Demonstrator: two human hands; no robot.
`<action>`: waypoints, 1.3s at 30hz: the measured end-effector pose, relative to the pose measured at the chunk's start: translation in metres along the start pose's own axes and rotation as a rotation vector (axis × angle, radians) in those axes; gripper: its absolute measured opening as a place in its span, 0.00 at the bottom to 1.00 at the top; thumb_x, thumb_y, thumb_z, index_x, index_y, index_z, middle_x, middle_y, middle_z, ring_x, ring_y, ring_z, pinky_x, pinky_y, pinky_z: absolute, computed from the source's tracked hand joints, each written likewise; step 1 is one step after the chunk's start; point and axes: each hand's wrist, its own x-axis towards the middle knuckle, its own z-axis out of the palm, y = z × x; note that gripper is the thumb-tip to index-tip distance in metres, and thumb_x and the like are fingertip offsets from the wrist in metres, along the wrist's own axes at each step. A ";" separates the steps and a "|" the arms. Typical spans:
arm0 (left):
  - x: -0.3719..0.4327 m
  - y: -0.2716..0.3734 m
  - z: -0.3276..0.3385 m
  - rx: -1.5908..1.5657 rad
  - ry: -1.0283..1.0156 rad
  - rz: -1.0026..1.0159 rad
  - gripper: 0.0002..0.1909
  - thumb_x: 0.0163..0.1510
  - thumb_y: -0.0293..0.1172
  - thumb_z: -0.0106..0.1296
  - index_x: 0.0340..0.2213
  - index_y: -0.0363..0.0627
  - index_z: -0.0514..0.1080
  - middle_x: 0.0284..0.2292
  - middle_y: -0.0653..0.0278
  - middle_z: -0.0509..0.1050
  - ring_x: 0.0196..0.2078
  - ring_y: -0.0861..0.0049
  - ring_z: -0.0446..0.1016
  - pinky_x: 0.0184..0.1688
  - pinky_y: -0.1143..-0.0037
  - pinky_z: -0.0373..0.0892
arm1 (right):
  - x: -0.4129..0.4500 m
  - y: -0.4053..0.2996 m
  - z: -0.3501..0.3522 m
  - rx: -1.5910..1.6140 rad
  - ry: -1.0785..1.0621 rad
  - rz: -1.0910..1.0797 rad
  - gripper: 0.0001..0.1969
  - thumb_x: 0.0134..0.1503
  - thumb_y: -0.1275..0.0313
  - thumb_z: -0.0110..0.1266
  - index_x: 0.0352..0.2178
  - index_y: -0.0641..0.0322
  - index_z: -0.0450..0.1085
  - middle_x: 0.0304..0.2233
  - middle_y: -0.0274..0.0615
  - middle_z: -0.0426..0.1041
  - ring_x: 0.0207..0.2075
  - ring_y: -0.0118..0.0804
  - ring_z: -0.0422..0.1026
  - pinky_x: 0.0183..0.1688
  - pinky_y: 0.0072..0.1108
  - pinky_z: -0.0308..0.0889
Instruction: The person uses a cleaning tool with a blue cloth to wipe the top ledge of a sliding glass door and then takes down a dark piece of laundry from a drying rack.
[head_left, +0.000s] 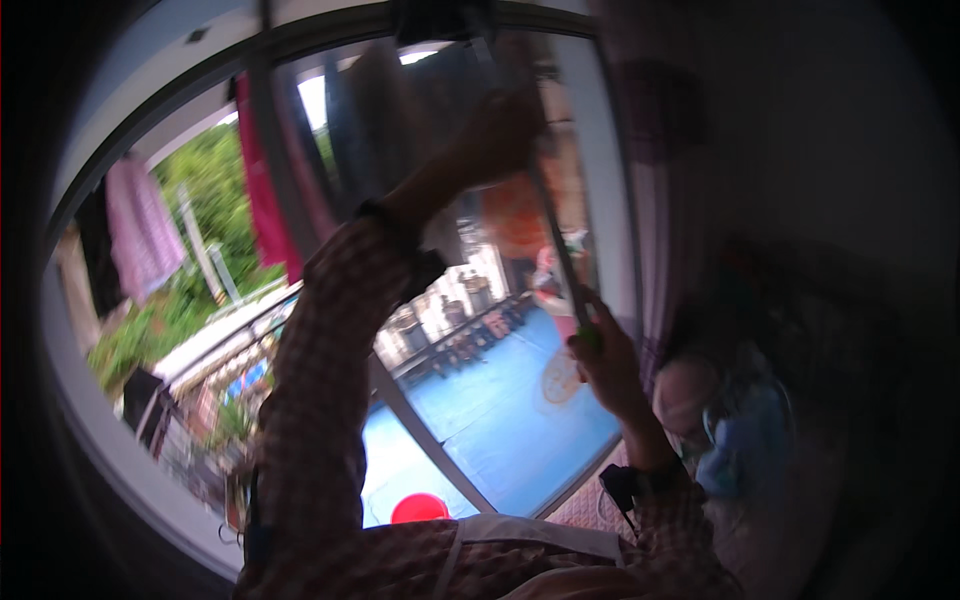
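Note:
A long thin pole (553, 217) slants up across a large glass window panel (495, 420) before me. Low on the pole, my right hand (611, 360) is wrapped around it beside a bright green part (590, 337). Higher up, my left hand (506, 135) is closed about the pole, dark and blurred by motion. At the top edge of the view is a dark, blurred object (442, 21), perhaps the pole's head; its kind is unclear. Both forearms wear checked sleeves (352, 277) and dark wrist straps.
A vertical frame bar (281, 157) divides the glass. Beyond it are hanging clothes (142, 225), a blue floor (495, 390), a red bucket (420, 508) and a row of shoes (480, 334). A curtain (652, 225) hangs at right, above a blurred light-blue object (742, 442).

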 end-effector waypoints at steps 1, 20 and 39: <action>-0.010 0.003 0.004 0.025 0.028 -0.002 0.09 0.33 0.30 0.52 0.21 0.41 0.70 0.27 0.57 0.70 0.42 0.62 0.66 0.48 0.64 0.59 | -0.006 0.006 0.002 -0.012 0.000 0.019 0.31 0.48 0.74 0.50 0.55 0.50 0.52 0.17 0.32 0.59 0.18 0.24 0.60 0.21 0.18 0.58; -0.072 0.070 0.012 -0.445 0.447 -0.142 0.07 0.32 0.23 0.55 0.19 0.41 0.68 0.32 0.61 0.69 0.52 0.64 0.59 0.55 0.60 0.50 | -0.076 0.028 0.045 -0.511 0.108 0.081 0.27 0.48 0.74 0.51 0.51 0.59 0.53 0.20 0.40 0.57 0.20 0.32 0.58 0.23 0.24 0.57; -0.062 0.072 0.014 -0.796 0.714 -0.269 0.14 0.36 0.12 0.48 0.27 0.40 0.64 0.42 0.60 0.66 0.55 0.64 0.57 0.46 0.65 0.61 | -0.084 -0.035 0.065 -0.823 0.221 0.207 0.21 0.50 0.71 0.51 0.45 0.63 0.55 0.18 0.44 0.63 0.17 0.34 0.64 0.21 0.26 0.58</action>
